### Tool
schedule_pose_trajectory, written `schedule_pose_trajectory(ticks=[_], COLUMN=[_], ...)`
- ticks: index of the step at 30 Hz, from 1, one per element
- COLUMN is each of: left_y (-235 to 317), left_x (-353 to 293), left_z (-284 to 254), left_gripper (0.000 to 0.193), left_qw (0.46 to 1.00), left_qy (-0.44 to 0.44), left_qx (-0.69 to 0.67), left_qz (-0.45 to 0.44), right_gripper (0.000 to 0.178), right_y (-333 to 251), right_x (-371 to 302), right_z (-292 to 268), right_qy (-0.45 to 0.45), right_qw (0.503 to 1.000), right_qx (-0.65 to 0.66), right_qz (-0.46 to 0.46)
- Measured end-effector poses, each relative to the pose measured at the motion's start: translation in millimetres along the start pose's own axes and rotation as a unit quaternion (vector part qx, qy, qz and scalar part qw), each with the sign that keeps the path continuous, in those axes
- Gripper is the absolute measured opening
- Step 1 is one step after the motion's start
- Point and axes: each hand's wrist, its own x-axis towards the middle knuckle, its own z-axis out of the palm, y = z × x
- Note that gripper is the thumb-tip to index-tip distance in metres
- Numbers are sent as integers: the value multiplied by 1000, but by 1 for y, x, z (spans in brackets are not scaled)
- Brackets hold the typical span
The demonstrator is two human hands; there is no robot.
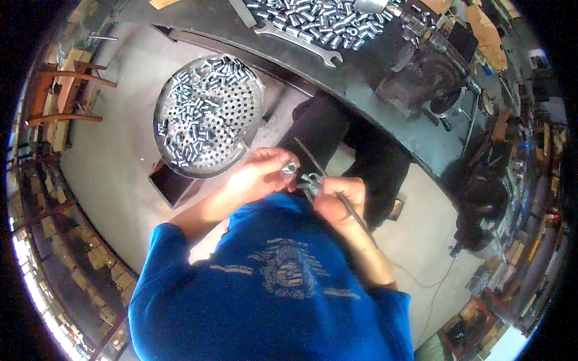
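Note:
My left hand [265, 168] is closed on a shiny metal socket [290, 168], its round open end turned up. Close beside it, in front of my body, my right hand [341, 197] grips a long thin dark rod [310, 157], perhaps a file. The rod runs slantwise through the fist and sticks out at both ends. Several small metal pieces [310, 181] show at the fingers of the right hand; whether they are sockets too I cannot tell. To the left, a round perforated metal tray [241, 111] bears many loose sockets [191, 120].
A dark workbench [361, 81] crosses the top, with a heap of sockets [328, 21], an open-ended wrench [299, 42] and a dark greasy machine [415, 84]. A wooden chair [69, 96] stands far left. Below the tray is a dark box-like stand [171, 183].

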Motion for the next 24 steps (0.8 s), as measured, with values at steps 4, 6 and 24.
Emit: schedule_pose_trajectory(ticks=[4,6,24], left_y=[2,8,28], left_x=[1,-1,4], left_z=[-5,2,28], left_gripper=[30,28,18], left_qw=[998,987,911], left_qy=[26,26,15], left_qx=[61,156,412], left_qz=[-2,14,23], right_gripper=[41,50,52], right_y=[-7,-6,-3], right_x=[4,5,6], right_z=[-4,-4,-5], right_qy=[-35,-49,-32], right_qw=[999,998,987], right_qx=[22,34,-98], right_qz=[8,-18,-122])
